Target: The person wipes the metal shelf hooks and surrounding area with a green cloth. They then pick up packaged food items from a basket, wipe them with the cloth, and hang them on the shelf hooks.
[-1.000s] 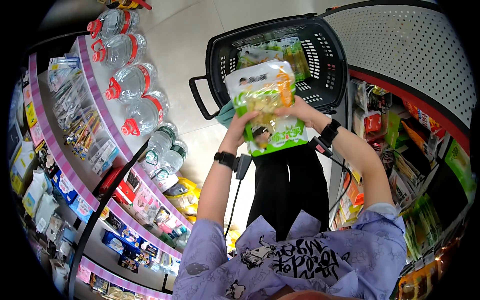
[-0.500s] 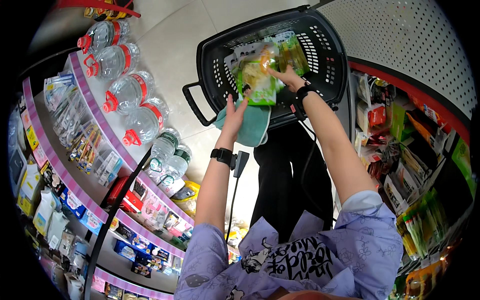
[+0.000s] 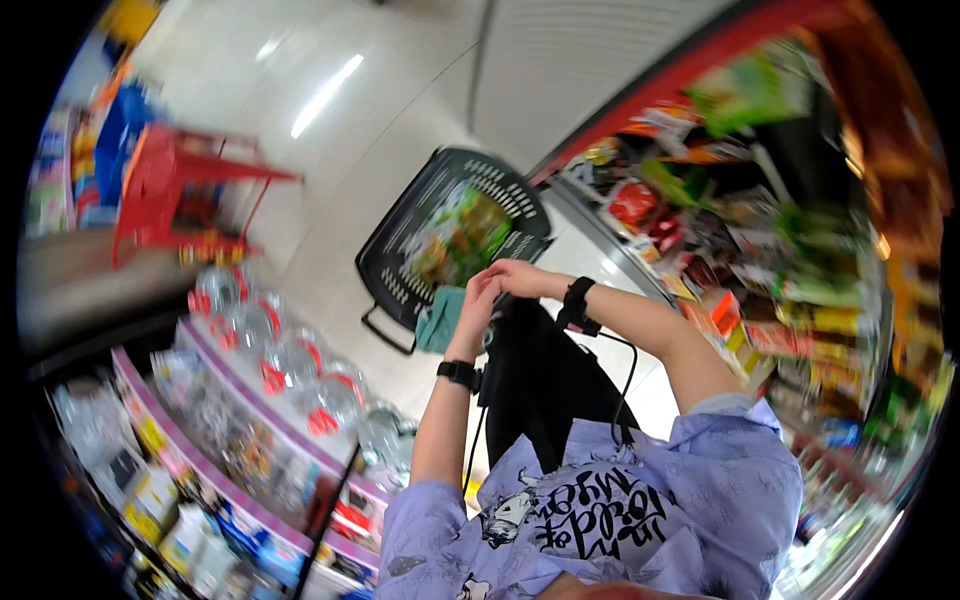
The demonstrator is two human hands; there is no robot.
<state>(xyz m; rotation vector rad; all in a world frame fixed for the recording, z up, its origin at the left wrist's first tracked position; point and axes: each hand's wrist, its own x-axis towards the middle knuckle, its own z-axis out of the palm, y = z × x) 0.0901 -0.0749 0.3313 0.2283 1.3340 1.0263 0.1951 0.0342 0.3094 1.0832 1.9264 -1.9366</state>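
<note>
My left hand (image 3: 479, 307) and my right hand (image 3: 522, 278) meet in front of me, fingers touching or overlapping, at the near edge of a black shopping basket (image 3: 405, 220). Both hands' fingers look stretched out, and nothing shows in either hand. Inside the basket lie several green, yellow and white food packets (image 3: 462, 235), blurred by motion. A teal cloth item (image 3: 437, 322) hangs at the basket's near side, just left of my left hand. Black bands circle both wrists, with cables running from them.
Large clear water bottles with red caps (image 3: 340, 398) line the shelf at left, above hanging small goods. A red stool (image 3: 185, 190) stands on the floor at far left. To the right, a shelf unit holds many colourful packets (image 3: 790, 330) under a red-edged grey panel (image 3: 570, 80).
The packet I was holding is out of my hands, and packets now lie in the basket. My hands have come together. The view has swung, bringing more of the right shelf and the stool in.
</note>
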